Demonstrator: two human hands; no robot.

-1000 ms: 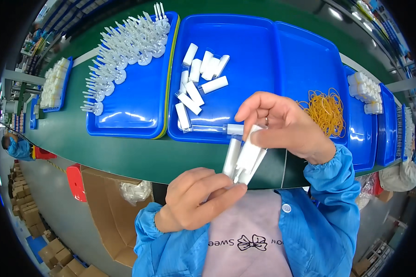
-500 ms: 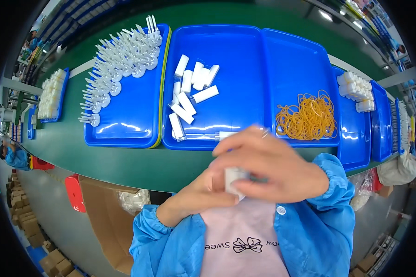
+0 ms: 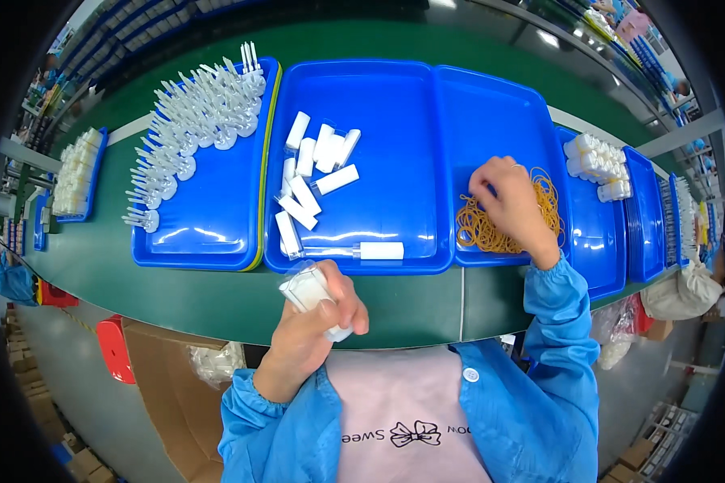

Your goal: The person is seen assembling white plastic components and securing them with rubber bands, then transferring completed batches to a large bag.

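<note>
My left hand (image 3: pixel 306 330), in front of the blue trays, is closed around a bundle of white blocks (image 3: pixel 308 288) with clear plastic at the upper end. How many pieces are in it I cannot tell. Over the right part of the blue trays, my right hand (image 3: pixel 511 205) reaches into a heap of orange-yellow rubber bands (image 3: pixel 485 232). Its fingers are bent in a pinch at the bands, and the fingertips are partly hidden. In the middle tray (image 3: pixel 387 153), several white blocks with clear plastic ends (image 3: pixel 304 196) lie loose; another white block (image 3: pixel 381 251) rests along the front.
At the left, a blue tray (image 3: pixel 209 217) carries rows of clear, stemmed plastic pieces (image 3: pixel 205 113). White cylinders (image 3: pixel 596 161) fill part of a tray at the right. A cardboard box (image 3: pixel 165 386) and a red stool (image 3: pixel 114 350) stand below the green table's front edge (image 3: pixel 411 322).
My hands were together at my chest over a white piece. The right has moved out to the rubber bands; the left, with the white bundle, has moved left. The view has shifted slightly.
</note>
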